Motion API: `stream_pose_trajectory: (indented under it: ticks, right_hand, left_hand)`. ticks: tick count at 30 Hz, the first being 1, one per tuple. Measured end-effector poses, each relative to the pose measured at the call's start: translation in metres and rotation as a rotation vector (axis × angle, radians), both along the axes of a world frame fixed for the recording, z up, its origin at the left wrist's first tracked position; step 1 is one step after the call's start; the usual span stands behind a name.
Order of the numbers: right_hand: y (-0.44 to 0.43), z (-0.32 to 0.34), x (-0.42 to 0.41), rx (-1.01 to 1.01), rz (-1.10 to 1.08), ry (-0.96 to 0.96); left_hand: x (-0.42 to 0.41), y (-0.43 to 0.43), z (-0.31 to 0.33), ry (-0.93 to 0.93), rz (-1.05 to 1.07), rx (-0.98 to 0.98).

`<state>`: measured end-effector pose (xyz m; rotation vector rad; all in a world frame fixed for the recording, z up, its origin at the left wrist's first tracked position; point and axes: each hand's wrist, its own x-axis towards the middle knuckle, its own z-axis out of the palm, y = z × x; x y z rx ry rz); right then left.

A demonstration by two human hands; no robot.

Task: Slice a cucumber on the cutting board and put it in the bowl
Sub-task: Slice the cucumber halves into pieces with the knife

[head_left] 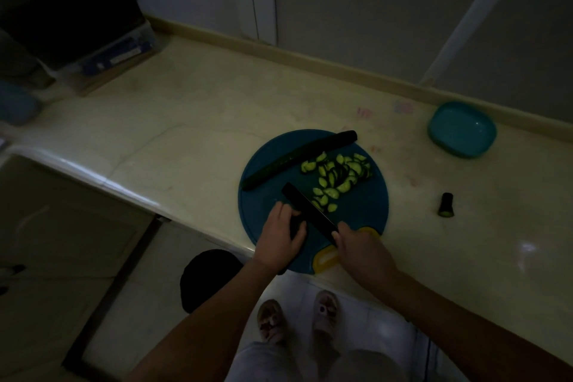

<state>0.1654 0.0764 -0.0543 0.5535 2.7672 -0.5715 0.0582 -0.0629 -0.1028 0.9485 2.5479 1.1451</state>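
Surveying a dim kitchen, we note a glossy pale counter [186, 139]. On its round blue cutting board [356, 214], our left hand [283, 237] grips a cucumber piece [296, 225]; our right hand [361, 246] clasps the knife [305, 209]. Half-moon slices [338, 174] lie beyond; the teal bowl [462, 130] sits apart, rightward.

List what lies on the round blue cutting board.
Pale green cucumber slices, one long dark cucumber piece, a black-bladed knife. The left hand covers most of a dark piece.
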Motion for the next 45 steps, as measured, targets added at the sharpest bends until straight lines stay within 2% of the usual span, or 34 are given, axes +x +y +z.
stream_pose_trajectory:
  ticks: [13, 33, 39, 45]
  right_hand:
    - [0.030, 0.010, -0.014, -0.063, -0.084, -0.004]
    - [0.031, 0.024, -0.009, -0.098, -0.019, -0.032]
    - [0.033, 0.026, -0.006, -0.083, -0.007, -0.032]
    - [0.028, 0.030, -0.009, 0.047, 0.069, -0.097]
  left_hand:
    - [-0.004, 0.011, 0.001, 0.006, 0.007, -0.001]
    - [-0.006, 0.021, -0.004, 0.020, 0.056, 0.020]
    - [-0.006, 0.021, -0.004, 0.029, 0.054, 0.022]
    - [-0.006, 0.021, -0.004, 0.017, 0.052, 0.024]
